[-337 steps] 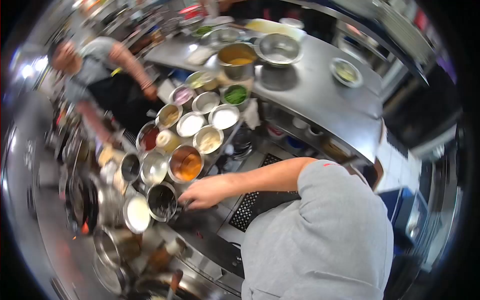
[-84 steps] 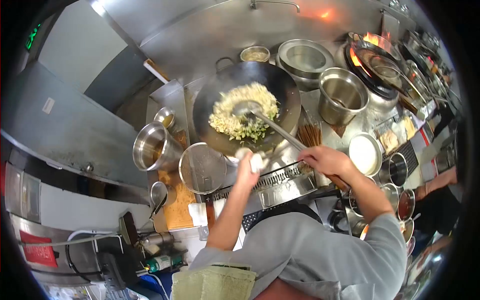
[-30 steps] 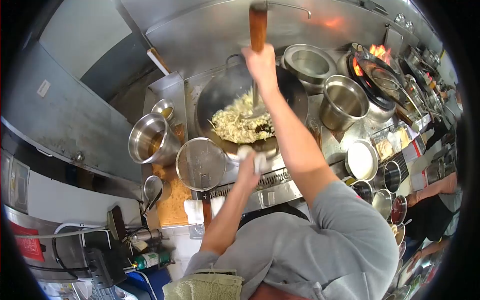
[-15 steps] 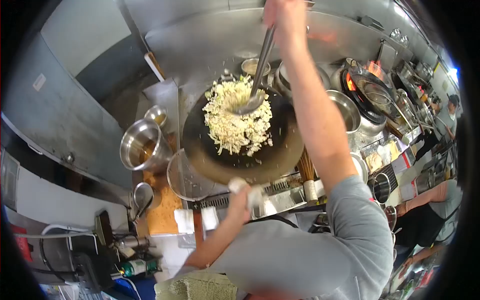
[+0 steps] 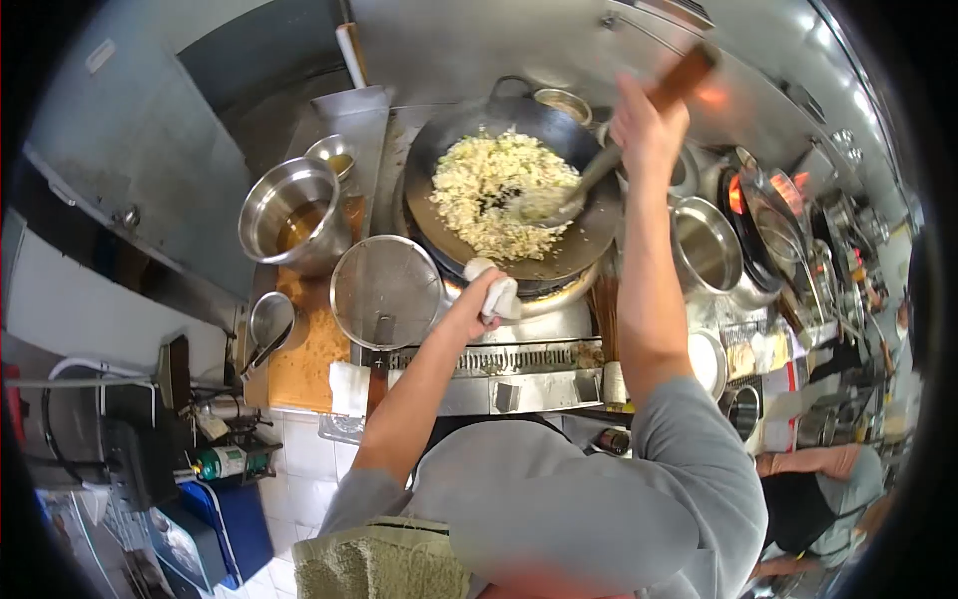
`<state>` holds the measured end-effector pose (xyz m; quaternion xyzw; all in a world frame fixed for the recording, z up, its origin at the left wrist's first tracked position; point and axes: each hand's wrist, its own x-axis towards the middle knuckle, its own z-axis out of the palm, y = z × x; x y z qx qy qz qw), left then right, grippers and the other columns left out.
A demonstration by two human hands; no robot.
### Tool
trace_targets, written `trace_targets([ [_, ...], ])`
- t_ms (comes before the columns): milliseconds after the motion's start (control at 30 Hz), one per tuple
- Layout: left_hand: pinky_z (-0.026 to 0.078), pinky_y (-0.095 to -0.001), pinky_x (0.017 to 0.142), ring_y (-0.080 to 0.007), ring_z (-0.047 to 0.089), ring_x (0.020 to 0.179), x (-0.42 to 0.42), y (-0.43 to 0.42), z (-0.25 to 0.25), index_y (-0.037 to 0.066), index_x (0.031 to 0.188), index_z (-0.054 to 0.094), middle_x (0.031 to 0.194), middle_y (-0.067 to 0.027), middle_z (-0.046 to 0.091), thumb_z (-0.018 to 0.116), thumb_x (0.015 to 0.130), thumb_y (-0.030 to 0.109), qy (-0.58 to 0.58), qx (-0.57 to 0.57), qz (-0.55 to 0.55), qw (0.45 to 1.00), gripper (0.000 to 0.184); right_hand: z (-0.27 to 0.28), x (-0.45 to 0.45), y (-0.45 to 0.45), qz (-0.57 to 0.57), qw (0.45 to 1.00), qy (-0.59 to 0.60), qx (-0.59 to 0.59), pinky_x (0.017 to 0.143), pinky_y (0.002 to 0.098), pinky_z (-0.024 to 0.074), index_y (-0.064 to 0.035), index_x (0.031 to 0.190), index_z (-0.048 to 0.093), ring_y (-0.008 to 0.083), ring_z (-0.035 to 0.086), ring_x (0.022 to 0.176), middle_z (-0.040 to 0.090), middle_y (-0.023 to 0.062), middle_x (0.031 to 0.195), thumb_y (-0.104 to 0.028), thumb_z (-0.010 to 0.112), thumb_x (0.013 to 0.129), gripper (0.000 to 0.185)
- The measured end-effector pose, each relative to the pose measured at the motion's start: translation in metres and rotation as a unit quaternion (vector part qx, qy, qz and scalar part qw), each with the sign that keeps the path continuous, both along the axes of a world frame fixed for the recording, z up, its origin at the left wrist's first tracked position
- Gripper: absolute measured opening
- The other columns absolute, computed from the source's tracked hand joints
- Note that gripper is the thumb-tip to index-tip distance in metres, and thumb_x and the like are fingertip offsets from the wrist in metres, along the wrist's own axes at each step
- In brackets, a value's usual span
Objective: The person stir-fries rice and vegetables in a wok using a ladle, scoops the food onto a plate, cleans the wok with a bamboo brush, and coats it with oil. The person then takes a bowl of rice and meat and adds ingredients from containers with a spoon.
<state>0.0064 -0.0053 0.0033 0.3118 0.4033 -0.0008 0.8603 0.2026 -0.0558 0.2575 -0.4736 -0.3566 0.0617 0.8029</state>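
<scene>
A dark wok (image 5: 424,180) sits on the burner, holding chopped, pale yellow-white food (image 5: 469,170) with green bits, rice-like in look. My left hand (image 5: 481,307) is closed around a folded white cloth (image 5: 501,296) at the wok's near edge; the cloth covers whatever part of the wok lies under it. From the upper right, my right hand (image 5: 647,130) grips a long-handled ladle (image 5: 599,168) with a brown wooden handle end. The ladle's bowl is down in the right side of the food, blurred by motion.
To the left stand a steel pot (image 5: 289,185) with brown liquid, a small bowl (image 5: 332,152) and a round mesh strainer (image 5: 387,285). A steel pot (image 5: 707,245) and another wok over flame (image 5: 736,194) are at right. A co-worker (image 5: 813,489) stands lower right.
The wok was tilted towards me with bits of food in the air; now it rests flatter on the burner. My right hand and the ladle have moved right and lower.
</scene>
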Motion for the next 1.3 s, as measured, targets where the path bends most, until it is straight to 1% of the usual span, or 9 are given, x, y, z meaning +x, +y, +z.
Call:
trace_targets([
  [133,0.049,-0.0325,0.059,-0.0160,0.059,0.082,0.009,-0.004,-0.049,0.022,0.107,0.057,0.094,-0.0005,0.059,0.057,0.084,0.045,-0.076,-0.014,0.028,0.997,0.033,-0.041,0.075,0.039,-0.101,0.991,-0.085,-0.028,0.040,0.0272,0.0362,-0.0062,0.071,0.051,0.0112,0.046,0.044,0.047,-0.0012,0.054,-0.012,0.063,0.082,0.017],
  [233,0.051,-0.0401,0.078,-0.0239,0.048,0.113,0.008,-0.003,-0.047,0.018,0.120,0.052,0.126,-0.0053,0.048,0.064,0.077,0.053,-0.118,0.035,0.006,0.992,0.057,0.021,0.055,0.023,-0.133,0.986,-0.027,-0.101,0.083,0.0320,0.0522,0.0079,0.107,0.060,0.0290,0.064,0.096,0.062,0.0234,0.106,-0.015,0.044,0.091,0.032],
  [467,0.044,-0.0324,0.053,-0.0148,0.058,0.066,0.005,-0.008,0.003,0.019,0.089,0.061,0.080,0.0003,0.061,0.057,0.072,0.046,-0.009,0.065,0.019,0.998,0.033,0.005,0.076,0.077,-0.056,0.997,0.034,-0.035,0.061,0.0316,0.0478,0.0039,0.088,0.063,0.0204,0.055,0.067,0.060,0.0141,0.078,-0.020,0.054,0.088,0.025],
  [700,0.044,-0.0335,0.062,-0.0086,0.054,0.088,0.020,-0.007,-0.042,0.026,0.098,0.058,0.091,0.0068,0.058,0.058,0.075,0.058,-0.115,0.047,0.008,0.992,0.039,-0.081,0.040,0.059,-0.124,0.991,0.016,0.054,0.053,0.0282,0.0441,0.0025,0.076,0.060,0.0159,0.048,0.052,0.054,0.0060,0.064,-0.004,0.064,0.081,0.009],
  [833,0.035,-0.0264,0.045,-0.0085,0.050,0.057,-0.001,-0.006,0.006,0.021,0.078,0.059,0.065,0.0051,0.054,0.060,0.071,0.046,-0.054,0.034,0.010,0.998,0.026,-0.008,0.001,-0.002,0.013,0.997,-0.031,0.066,0.041,0.0261,0.0194,-0.0114,0.055,0.036,0.0089,0.025,0.042,0.031,-0.0019,0.049,-0.003,0.057,0.086,0.038],
  [967,0.033,-0.0254,0.041,-0.0082,0.050,0.053,0.003,-0.007,-0.011,0.023,0.073,0.058,0.064,0.0052,0.055,0.061,0.075,0.049,-0.101,-0.009,0.034,0.994,0.026,-0.113,-0.013,0.006,0.014,0.985,0.030,0.168,0.039,0.0241,0.0275,-0.0040,0.066,0.049,0.0090,0.036,0.043,0.042,0.0012,0.055,-0.003,0.062,0.083,0.022],
  [1133,0.029,-0.0238,0.037,-0.0088,0.049,0.049,0.001,0.001,-0.005,0.022,0.079,0.057,0.062,0.0054,0.054,0.054,0.081,0.049,-0.052,-0.005,-0.024,0.998,0.027,-0.031,-0.029,-0.024,0.024,0.993,-0.028,0.110,0.037,0.0245,0.0259,-0.0090,0.058,0.038,0.0078,0.028,0.035,0.035,-0.0021,0.046,-0.001,0.059,0.085,0.035],
  [1233,0.033,-0.0244,0.040,-0.0098,0.051,0.054,0.001,-0.002,0.000,0.021,0.080,0.057,0.065,0.0042,0.055,0.055,0.082,0.046,-0.041,-0.007,-0.002,0.999,0.025,-0.109,0.003,-0.005,-0.106,0.988,-0.094,0.056,0.041,0.0236,0.0305,-0.0093,0.059,0.044,0.0056,0.038,0.043,0.042,-0.0024,0.049,-0.004,0.065,0.080,0.031],
  [1300,0.034,-0.0265,0.041,-0.0117,0.051,0.056,0.003,-0.004,-0.002,0.019,0.082,0.056,0.069,0.0020,0.056,0.057,0.082,0.043,-0.019,-0.019,0.026,0.999,0.024,-0.069,0.021,0.023,0.037,0.994,-0.065,0.083,0.038,0.0249,0.0265,-0.0097,0.058,0.039,0.0108,0.033,0.038,0.037,-0.0008,0.048,0.002,0.056,0.084,0.033],
])
